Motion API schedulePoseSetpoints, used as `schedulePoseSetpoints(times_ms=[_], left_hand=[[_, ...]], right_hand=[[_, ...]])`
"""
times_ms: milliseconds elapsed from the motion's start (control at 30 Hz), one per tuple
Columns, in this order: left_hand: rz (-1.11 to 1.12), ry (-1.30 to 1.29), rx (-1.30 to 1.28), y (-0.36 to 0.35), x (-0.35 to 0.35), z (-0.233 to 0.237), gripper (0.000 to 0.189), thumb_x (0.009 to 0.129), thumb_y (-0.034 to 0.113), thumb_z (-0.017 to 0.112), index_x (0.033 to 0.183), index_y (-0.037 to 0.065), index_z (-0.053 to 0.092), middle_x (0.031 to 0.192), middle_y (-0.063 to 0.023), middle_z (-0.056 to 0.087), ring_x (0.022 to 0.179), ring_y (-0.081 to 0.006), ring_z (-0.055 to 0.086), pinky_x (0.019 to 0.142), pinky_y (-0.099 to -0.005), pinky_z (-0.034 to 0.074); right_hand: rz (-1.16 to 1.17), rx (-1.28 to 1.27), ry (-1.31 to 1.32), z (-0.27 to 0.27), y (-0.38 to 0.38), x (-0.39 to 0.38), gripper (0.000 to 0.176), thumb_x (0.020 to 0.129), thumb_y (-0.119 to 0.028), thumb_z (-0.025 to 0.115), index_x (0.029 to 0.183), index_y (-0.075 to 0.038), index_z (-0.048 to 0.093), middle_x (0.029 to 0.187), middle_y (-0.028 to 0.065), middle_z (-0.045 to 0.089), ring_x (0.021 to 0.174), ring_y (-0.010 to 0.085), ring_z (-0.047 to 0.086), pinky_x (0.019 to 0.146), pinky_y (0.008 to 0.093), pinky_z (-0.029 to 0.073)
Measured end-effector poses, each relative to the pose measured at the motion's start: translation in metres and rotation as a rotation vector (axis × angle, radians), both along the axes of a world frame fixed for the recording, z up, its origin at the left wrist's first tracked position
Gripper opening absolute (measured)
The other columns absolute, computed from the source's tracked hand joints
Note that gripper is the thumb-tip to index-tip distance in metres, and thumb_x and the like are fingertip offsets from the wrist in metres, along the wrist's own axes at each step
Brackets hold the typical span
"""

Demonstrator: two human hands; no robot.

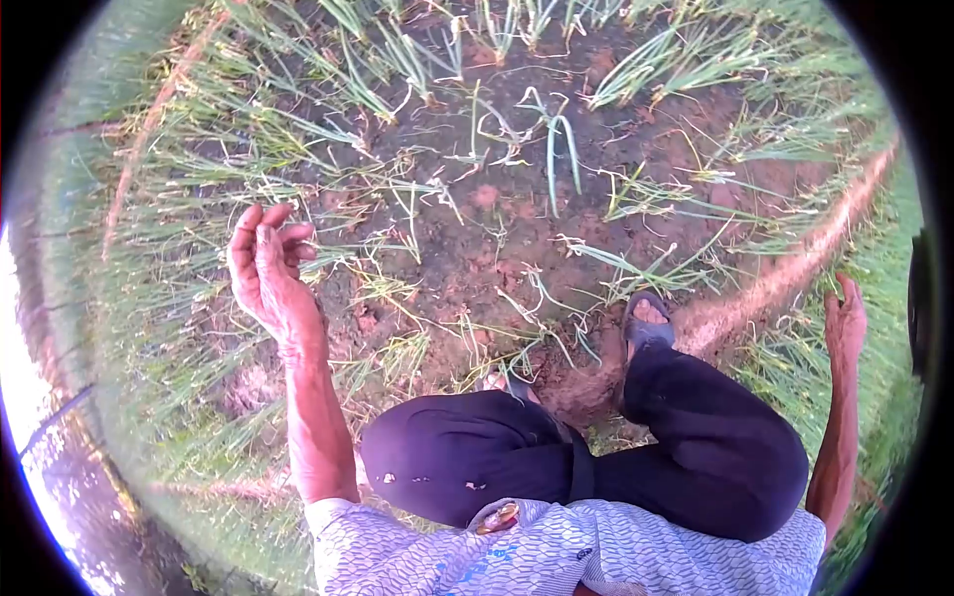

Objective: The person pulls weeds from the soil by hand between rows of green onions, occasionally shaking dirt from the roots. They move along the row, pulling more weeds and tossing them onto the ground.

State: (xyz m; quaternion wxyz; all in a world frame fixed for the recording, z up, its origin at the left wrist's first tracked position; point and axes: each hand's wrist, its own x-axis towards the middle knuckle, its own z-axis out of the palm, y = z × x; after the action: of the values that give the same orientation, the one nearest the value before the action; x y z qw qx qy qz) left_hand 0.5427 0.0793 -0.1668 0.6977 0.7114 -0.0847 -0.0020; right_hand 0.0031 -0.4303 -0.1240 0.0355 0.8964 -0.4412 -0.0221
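Note:
My left hand (266,268) is raised over the green stalks (179,228) at the left of the bed, fingers loosely curled and apart, holding nothing. My right hand (845,320) hangs at the far right above the grass beside a raised earth ridge (795,268), fingers relaxed, with nothing in it. I squat on brown soil (477,258) among thin onion-like plants (556,149). My knees in dark trousers (596,457) fill the lower middle, and my right foot in a sandal (646,323) rests on the soil.
Rows of slender green plants (397,60) stand ahead and to both sides. Uprooted or flattened stalks (417,199) lie across the bare soil in the middle. A strip of water (70,497) shows at the lower left. A dark object (922,298) sits at the right edge.

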Motion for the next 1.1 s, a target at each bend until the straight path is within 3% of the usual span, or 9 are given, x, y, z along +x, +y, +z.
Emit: schedulePoseSetpoints(times_ms=[200,267,333,533,600,633,767,967,1100], left_hand=[[0.015,0.321,0.106,-0.006,0.065,-0.029,0.024,0.095,0.013,0.058,0.115,-0.001,0.057,0.099,-0.0116,0.068,0.077,-0.0147,0.067,0.065,-0.0231,0.051],[-0.241,0.196,0.950,-0.026,0.068,-0.008,0.029,0.091,0.022,0.055,0.105,0.000,0.066,0.090,-0.0158,0.071,0.077,-0.0197,0.068,0.073,-0.0334,0.054],[-0.701,0.083,1.259,-0.026,0.082,-0.035,0.029,0.089,0.021,0.052,0.101,0.001,0.069,0.090,-0.0204,0.071,0.082,-0.0279,0.069,0.080,-0.0398,0.054],[-1.019,0.067,1.601,-0.040,0.065,-0.166,0.027,0.083,0.017,0.054,0.097,-0.002,0.069,0.096,-0.0250,0.069,0.089,-0.0380,0.069,0.079,-0.0454,0.055],[-1.354,-0.273,1.600,-0.021,0.086,-0.235,0.032,0.081,0.024,0.059,0.096,-0.002,0.069,0.099,-0.0265,0.068,0.093,-0.0382,0.068,0.082,-0.0450,0.055],[-0.972,0.056,1.434,-0.018,0.083,-0.231,0.037,0.078,0.028,0.064,0.097,-0.004,0.070,0.101,-0.0278,0.067,0.097,-0.0392,0.067,0.084,-0.0442,0.053],[-0.822,0.351,1.384,-0.007,0.095,-0.264,0.041,0.075,0.029,0.066,0.098,-0.005,0.069,0.102,-0.0301,0.066,0.101,-0.0407,0.065,0.087,-0.0442,0.051],[-0.828,0.031,1.301,0.010,0.098,-0.369,0.050,0.083,0.039,0.062,0.106,-0.005,0.065,0.099,-0.0300,0.066,0.100,-0.0418,0.064,0.085,-0.0451,0.052],[-0.493,0.533,1.206,-0.040,0.070,-0.255,0.058,0.072,0.046,0.075,0.104,-0.002,0.068,0.103,-0.0262,0.068,0.102,-0.0388,0.066,0.085,-0.0434,0.053]], right_hand=[[0.057,0.258,-0.150,-0.002,0.037,0.120,0.033,0.091,-0.006,0.059,0.124,-0.004,0.058,0.131,0.0133,0.056,0.104,0.0230,0.059,0.084,0.0309,0.050],[0.133,0.269,-0.141,-0.010,0.037,0.124,0.034,0.090,-0.005,0.060,0.124,-0.004,0.058,0.130,0.0136,0.056,0.103,0.0228,0.060,0.083,0.0307,0.051],[0.129,0.294,-0.106,-0.015,0.039,0.127,0.035,0.089,-0.004,0.060,0.124,-0.005,0.058,0.127,0.0134,0.058,0.099,0.0224,0.062,0.081,0.0311,0.051],[0.141,0.380,-0.089,-0.022,0.049,0.139,0.036,0.087,-0.003,0.062,0.124,-0.006,0.060,0.120,0.0135,0.062,0.092,0.0234,0.064,0.080,0.0324,0.052],[0.269,0.309,-0.087,-0.022,0.041,0.141,0.034,0.086,-0.004,0.063,0.120,-0.005,0.061,0.113,0.0146,0.066,0.093,0.0241,0.066,0.079,0.0332,0.052],[0.222,0.358,-0.101,-0.018,0.042,0.148,0.033,0.086,-0.004,0.063,0.118,-0.004,0.062,0.111,0.0153,0.066,0.093,0.0256,0.066,0.079,0.0339,0.052],[0.211,0.406,-0.208,-0.013,0.038,0.196,0.025,0.084,0.000,0.063,0.109,-0.003,0.064,0.093,0.0137,0.069,0.080,0.0251,0.068,0.071,0.0333,0.053],[0.725,0.284,-0.359,-0.001,0.061,0.326,0.021,0.078,0.010,0.059,0.093,-0.004,0.063,0.081,0.0134,0.066,0.070,0.0291,0.066,0.060,0.0335,0.053],[0.974,0.350,-0.237,-0.025,0.057,0.409,0.011,0.084,-0.002,0.056,0.093,-0.003,0.062,0.075,0.0152,0.062,0.064,0.0309,0.063,0.059,0.0374,0.052]])
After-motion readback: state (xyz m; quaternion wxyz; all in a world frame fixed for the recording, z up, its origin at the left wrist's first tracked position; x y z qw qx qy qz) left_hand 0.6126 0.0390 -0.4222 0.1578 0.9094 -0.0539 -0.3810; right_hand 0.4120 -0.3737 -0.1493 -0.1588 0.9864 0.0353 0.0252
